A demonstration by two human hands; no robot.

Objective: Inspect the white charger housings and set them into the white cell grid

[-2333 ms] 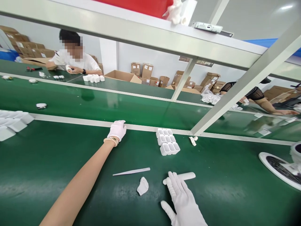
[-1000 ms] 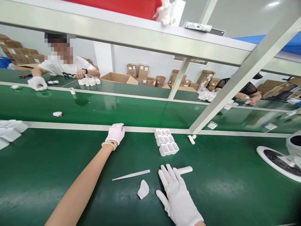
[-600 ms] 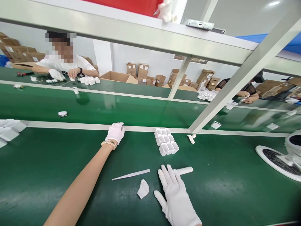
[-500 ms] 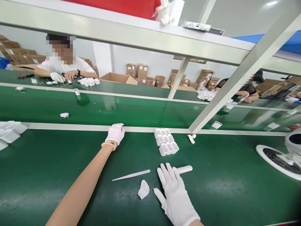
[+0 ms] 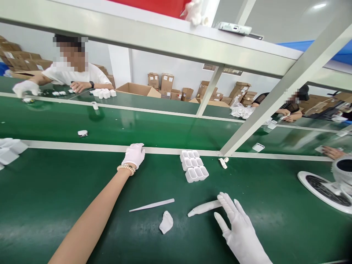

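My left hand (image 5: pixel 134 154), in a white glove, lies at the near rail of the green belt. Its fingers are curled, and what they hold, if anything, is hidden. My right hand (image 5: pixel 238 224), also gloved, is open over the bench with fingers stretched out. Its fingertips are at the right end of a white pen-shaped tool (image 5: pixel 204 208) with a narrow left tip. Left of that lie a slim tapered white tool (image 5: pixel 152 205), like tweezers, and a crumpled white piece (image 5: pixel 166 222). Beyond them stand several white open-topped small cups (image 5: pixel 194 167) in three rows.
Small white parts (image 5: pixel 83 133) lie on the green belt (image 5: pixel 165 128). White boxes (image 5: pixel 11 149) stand at left, a white fan-like device (image 5: pixel 327 187) at right. A slanted post (image 5: pixel 255 95) rises from the rail. Across the belt, one co-worker's gloved hand (image 5: pixel 26 88) reaches over small parts.
My right hand has moved right, uncovering most of the pen-shaped tool. My left hand stays at the rail. The belt's white parts shifted right; the co-worker's gloved hand moved left.
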